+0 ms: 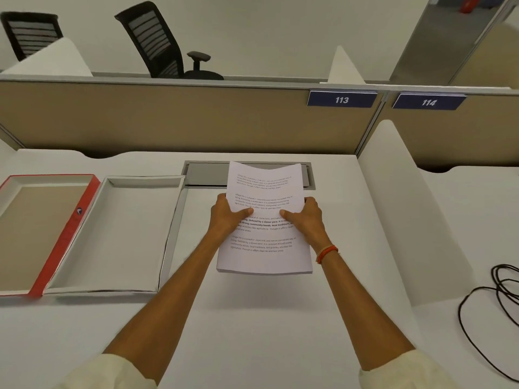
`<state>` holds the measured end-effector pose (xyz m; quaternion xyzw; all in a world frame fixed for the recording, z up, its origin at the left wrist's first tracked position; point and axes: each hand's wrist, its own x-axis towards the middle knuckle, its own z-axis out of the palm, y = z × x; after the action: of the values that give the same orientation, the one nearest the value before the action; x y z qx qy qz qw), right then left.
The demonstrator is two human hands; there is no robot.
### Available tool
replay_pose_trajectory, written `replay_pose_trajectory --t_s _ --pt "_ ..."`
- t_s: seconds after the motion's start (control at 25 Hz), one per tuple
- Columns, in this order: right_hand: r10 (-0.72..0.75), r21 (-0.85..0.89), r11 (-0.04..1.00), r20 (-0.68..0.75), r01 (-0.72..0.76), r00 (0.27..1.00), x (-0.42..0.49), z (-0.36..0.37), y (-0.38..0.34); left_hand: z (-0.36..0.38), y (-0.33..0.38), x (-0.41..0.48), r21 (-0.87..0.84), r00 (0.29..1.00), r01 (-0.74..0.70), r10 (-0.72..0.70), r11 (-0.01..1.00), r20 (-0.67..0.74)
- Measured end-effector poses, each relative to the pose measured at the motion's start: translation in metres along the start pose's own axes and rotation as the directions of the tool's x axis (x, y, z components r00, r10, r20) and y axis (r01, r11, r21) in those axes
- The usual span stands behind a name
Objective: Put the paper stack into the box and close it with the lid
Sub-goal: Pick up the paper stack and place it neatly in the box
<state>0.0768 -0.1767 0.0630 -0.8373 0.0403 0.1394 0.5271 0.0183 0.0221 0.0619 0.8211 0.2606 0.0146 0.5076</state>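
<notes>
White printed sheets make up the paper stack (264,228), which is held above the worktop (252,318) between both hands, its far end curling up and its near edge casting a shadow below. On the stack's left edge, the left hand (226,214) has its thumb lying across the top page and its fingers (222,198) wrapped under the side. Opposite it, the right hand (307,217) grips the right edge the same way, thumb on top, with an orange bracelet (326,252) at the wrist. Both hands are closed on the paper.

Well to the left of the stack, the box (112,234) lies open and flat on the worktop, white inside. Just beside it, further left, the lid (42,234) rests upside down, with a red rim and a brown inner face. A black cable (494,304) loops on the neighbouring desk at the right
</notes>
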Motion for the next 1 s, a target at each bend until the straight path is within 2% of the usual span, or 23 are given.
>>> replay_pose_trajectory --t_s 0.24,0.44,0.6,1.0 --pt "-0.032 -0.004 0.999 0.017 0.032 0.999 -0.015 0.041 -0.016 -0.039 -0.018 -0.006 0.012 0.998 0.0 0.0 1.0 -0.056" --pt "-0.024 -0.015 1.0 0.014 0.024 1.0 -0.028 0.097 -0.033 -0.089 -0.047 0.004 0.02 0.999 -0.02 0.021 1.0 -0.042" --pt "0.005 -0.014 1.0 -0.004 -0.005 1.0 -0.04 0.158 -0.053 -0.141 -0.079 0.017 0.023 0.999 -0.004 0.005 1.0 -0.036" --pt "0.011 -0.022 1.0 0.07 -0.009 0.998 -0.066 0.319 -0.099 -0.274 -0.17 0.044 0.005 0.994 0.074 -0.074 0.997 -0.082"
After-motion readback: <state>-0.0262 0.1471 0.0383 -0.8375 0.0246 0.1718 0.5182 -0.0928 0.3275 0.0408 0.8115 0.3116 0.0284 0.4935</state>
